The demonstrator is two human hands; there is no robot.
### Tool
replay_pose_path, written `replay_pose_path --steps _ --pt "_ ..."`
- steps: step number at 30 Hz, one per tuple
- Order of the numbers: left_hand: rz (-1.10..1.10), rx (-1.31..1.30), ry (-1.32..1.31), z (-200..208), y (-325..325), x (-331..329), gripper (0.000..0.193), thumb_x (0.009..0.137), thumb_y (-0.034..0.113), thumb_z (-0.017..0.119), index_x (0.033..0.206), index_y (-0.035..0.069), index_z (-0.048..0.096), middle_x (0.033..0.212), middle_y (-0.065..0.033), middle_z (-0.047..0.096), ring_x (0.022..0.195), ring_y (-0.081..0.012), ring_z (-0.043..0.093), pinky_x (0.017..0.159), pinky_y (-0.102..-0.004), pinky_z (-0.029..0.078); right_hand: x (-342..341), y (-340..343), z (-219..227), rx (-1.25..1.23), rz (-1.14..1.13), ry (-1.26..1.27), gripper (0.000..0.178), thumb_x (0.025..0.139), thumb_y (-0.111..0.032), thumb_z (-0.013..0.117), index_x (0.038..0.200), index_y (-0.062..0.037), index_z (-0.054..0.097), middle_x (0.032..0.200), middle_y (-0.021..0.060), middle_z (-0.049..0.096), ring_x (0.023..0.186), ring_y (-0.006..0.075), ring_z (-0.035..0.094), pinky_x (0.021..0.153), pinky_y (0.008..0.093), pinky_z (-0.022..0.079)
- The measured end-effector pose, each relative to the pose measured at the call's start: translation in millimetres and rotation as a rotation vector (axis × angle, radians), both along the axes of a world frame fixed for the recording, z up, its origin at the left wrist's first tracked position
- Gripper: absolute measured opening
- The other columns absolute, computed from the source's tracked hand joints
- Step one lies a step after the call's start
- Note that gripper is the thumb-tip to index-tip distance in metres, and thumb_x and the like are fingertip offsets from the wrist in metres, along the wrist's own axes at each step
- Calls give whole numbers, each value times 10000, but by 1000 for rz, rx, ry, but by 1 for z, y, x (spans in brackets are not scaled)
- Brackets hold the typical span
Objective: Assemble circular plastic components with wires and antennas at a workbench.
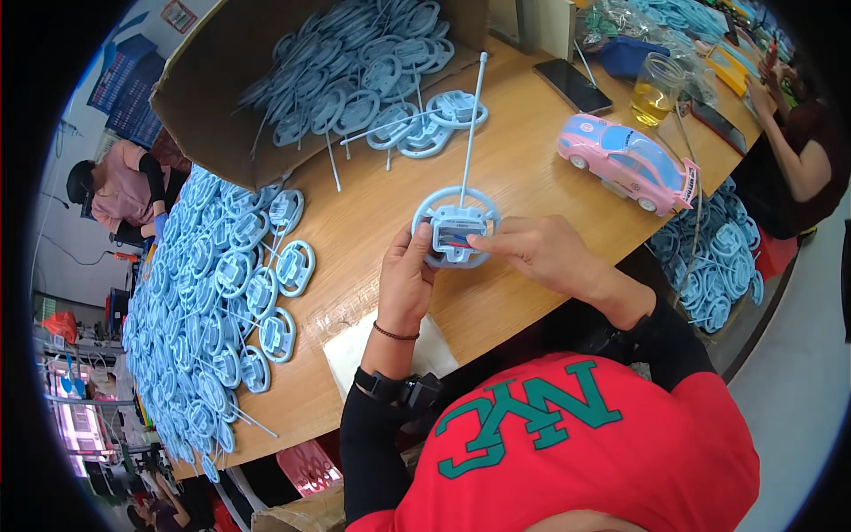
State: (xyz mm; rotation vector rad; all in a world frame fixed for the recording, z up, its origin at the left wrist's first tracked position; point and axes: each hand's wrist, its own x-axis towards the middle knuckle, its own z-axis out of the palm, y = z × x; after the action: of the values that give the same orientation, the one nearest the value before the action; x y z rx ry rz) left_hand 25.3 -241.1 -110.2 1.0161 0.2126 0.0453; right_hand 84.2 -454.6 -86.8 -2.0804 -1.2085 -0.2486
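My left hand (408, 272) grips a light blue toy remote control (435, 211) shaped like a steering wheel, thumb on its left rim. A long pale antenna (473, 124) points up and away from it. The wheel's back faces me, with the battery compartment (454, 232) uncovered; something dark with red and blue shows inside, perhaps a battery. My right hand (541, 254) reaches in from the right, fingers closed, with the tips at the right side of that compartment. Whatever they pinch is too small to make out.
Many similar remotes (213, 293) are heaped along the table's left. More fill a cardboard box (204, 97) at the back. A pink toy car (625, 164), a phone (573, 86) and a cup of yellow liquid (657, 91) stand right. Co-workers (124, 191) sit on both sides.
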Motion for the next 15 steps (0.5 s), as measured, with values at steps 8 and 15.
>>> replay_pose_path --steps 8,15 --pt "-161 -37 60 4 -2 0 498 985 436 464 1213 -1 534 1142 -120 632 1030 -210 632 886 -364 541 1 0 -1 17 32 22 239 861 -157 615 1079 -209 696 816 70 651 716 277 639 610 383 506" --pt "-3 1500 -233 -12 61 -12 364 963 264 526 1224 10 535 1027 -78 636 844 -172 612 731 -295 503 2 4 -10 70 91 134 267 860 -155 623 1113 -209 689 805 74 647 716 286 627 628 387 495"
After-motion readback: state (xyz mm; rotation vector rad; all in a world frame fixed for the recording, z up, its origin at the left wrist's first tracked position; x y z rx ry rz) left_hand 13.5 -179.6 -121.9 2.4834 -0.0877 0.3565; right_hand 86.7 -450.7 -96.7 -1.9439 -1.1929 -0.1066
